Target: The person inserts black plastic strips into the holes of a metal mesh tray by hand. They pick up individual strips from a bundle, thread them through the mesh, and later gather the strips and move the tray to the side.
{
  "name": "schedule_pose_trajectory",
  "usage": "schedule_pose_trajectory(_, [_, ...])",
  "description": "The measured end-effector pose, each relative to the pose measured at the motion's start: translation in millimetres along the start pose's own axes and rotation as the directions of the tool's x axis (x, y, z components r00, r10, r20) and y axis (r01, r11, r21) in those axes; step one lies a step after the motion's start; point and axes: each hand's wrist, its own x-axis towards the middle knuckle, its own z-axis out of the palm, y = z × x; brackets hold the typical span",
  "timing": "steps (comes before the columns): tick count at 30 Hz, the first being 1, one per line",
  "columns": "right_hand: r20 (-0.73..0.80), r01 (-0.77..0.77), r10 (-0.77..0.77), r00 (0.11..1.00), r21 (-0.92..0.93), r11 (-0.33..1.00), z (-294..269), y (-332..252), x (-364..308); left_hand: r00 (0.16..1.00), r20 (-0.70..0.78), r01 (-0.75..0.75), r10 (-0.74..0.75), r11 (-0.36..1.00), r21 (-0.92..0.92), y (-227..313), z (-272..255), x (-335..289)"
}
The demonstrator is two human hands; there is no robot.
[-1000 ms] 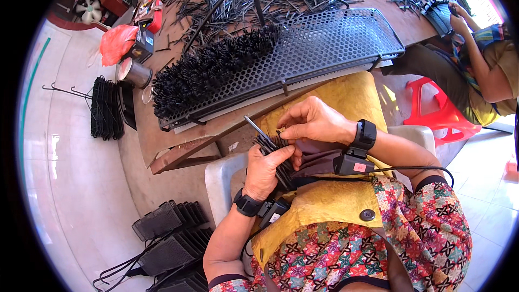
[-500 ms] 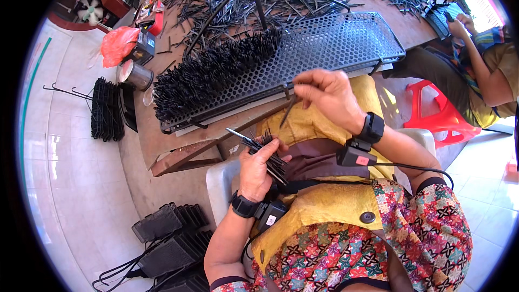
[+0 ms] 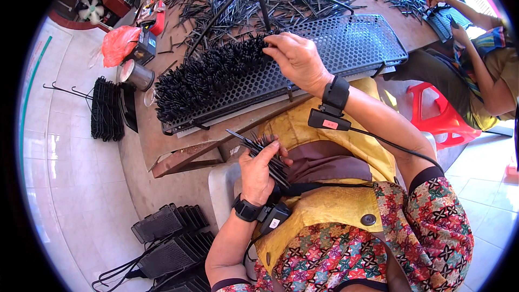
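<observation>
My left hand is closed around a bundle of thin black strips, held over my lap. A slim metal-tipped rod sticks out of the same grip toward the table. In front of me a black perforated metal tray leans at a slant. Dense upright black strips fill its left part, while holes show bare on the right. At the border between the two, my right hand pinches a black strip against the tray. Its fingertips hide most of that strip.
Loose black strips cover the table behind the tray. A tin can and red plastic bag stand left. Black racks lie on the floor. A co-worker's hands work at right, near a red stool.
My right hand has moved up and left from above my lap to the tray, carrying a strip. My left hand barely moved. The co-worker's hands have moved apart.
</observation>
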Motion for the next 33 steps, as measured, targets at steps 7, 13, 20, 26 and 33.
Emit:
schedule_pose_trajectory(7, [0.596,0.146,0.099,0.797,-0.348,0.926,8,-10,4,0.997,-0.045,-0.06,0.058,0.997,-0.046,1,0,3])
schedule_pose_trajectory(13, [0.681,-0.404,0.211,0.702,0.136,0.905,-23,-49,-35,0.998,0.014,-0.065,0.066,0.996,-0.059,2,0,3])
schedule_pose_trajectory(20, [0.299,-0.294,0.224,0.928,0.217,0.931,-37,-51,-40,1.0,-0.015,-0.021,0.02,0.997,-0.073,4,-2,2])
schedule_pose_trajectory(26, [-0.059,-0.019,0.015,0.998,-0.062,0.998,-39,-7,6,0.982,0.161,0.091,-0.101,0.993,0.069,-1,1,0])
schedule_pose_trajectory(33, [-0.038,0.091,-0.095,0.995,-0.088,0.992,-13,10,7,0.983,0.162,0.057,-0.087,0.982,0.179,-2,6,-2])
